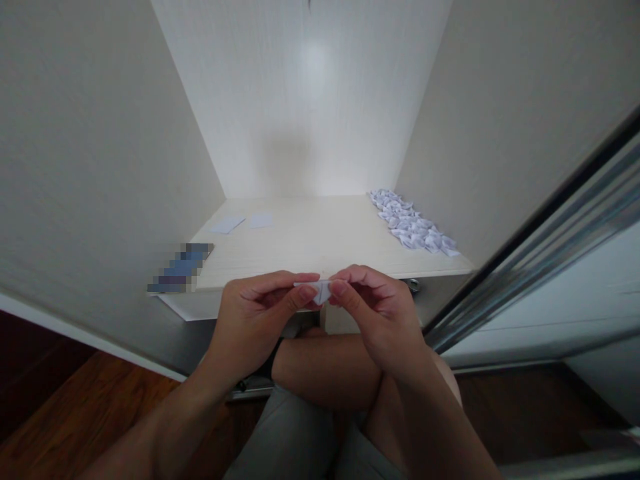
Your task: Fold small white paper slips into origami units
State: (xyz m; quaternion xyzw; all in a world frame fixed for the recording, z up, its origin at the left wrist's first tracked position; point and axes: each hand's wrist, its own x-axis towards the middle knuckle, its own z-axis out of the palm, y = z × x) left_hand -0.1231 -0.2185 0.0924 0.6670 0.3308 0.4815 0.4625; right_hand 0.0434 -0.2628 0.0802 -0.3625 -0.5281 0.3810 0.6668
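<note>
Between my two hands is a small white folded paper piece (pixel 323 292), its lower part coming to a point. My left hand (pixel 260 303) pinches its left end between thumb and fingers. The right end is pinched the same way by my right hand (pixel 380 303). Both hands hold it just in front of the shelf's front edge, above my lap. The fingers cover both ends of the paper.
A white shelf (pixel 310 243) spans between side walls. Many folded paper pieces (pixel 413 223) lie heaped along its right side. Flat paper sheets (pixel 229 225) lie at the back left. A pixelated flat object (pixel 183 268) rests at the front left corner. A metal door track (pixel 540 233) runs at right.
</note>
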